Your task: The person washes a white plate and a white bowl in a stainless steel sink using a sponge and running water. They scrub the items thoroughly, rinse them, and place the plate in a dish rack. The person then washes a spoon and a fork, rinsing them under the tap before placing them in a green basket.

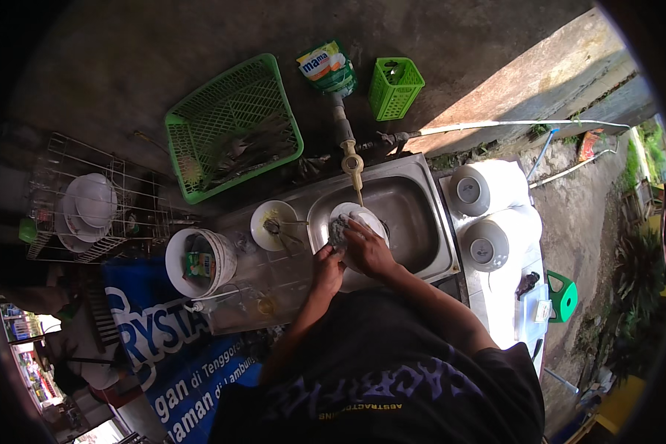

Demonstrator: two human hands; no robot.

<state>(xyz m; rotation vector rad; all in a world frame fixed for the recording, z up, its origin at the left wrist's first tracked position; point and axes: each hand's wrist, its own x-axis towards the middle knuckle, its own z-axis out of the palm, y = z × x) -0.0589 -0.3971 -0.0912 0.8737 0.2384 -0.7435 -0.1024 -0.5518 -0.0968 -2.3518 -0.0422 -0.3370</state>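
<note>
Over the left part of a stainless steel sink (416,238), my left hand (328,270) grips the near left edge of a white dish, probably a bowl. My right hand (371,251) is bent over the same dish, its fingers on a grey scouring pad (338,230) that looks soapy. White dishware (344,208) shows just beyond my fingers; how many pieces there are is hidden. The beige tap spout (353,166) points down at the dishware. Left of the sink, a white bowl (265,215) holds spoons and yellowish residue.
A white bucket (230,261) with packaging inside stands on the left counter. Overturned white bowls (484,247) sit on the sunlit right counter. Behind are a green basket (282,91), a Mama soap pouch (327,66) and a small green basket (388,102). A wire rack (50,244) holds dishes.
</note>
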